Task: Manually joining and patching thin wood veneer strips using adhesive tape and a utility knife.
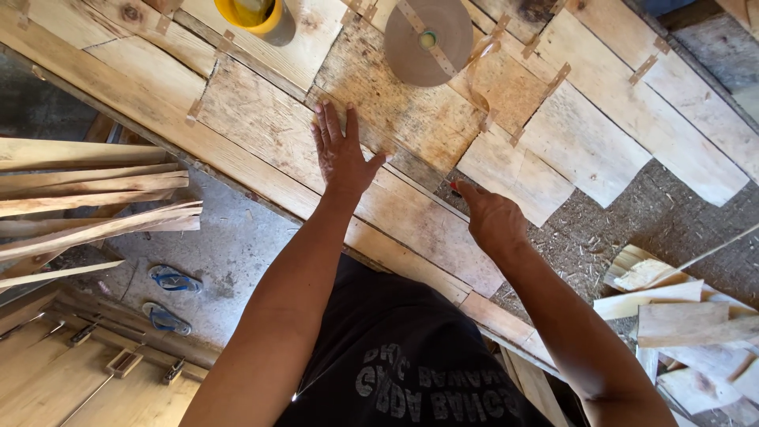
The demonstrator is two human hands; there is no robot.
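Head view: pale, knotty veneer sheet (269, 126) under flat left hand (340, 154).

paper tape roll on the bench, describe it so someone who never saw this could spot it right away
Start at the big workbench covered with pale wood veneer sheets joined by short strips of tape. Look to its far side, beyond the left hand pressed flat on the sheets. There lies the paper tape roll: the only round brown disc, unlike the yellow container to its left.

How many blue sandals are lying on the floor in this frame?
2. One sandal lies on the grey floor left of the left arm; the other sandal sits just below it. More may be hidden under the bench.
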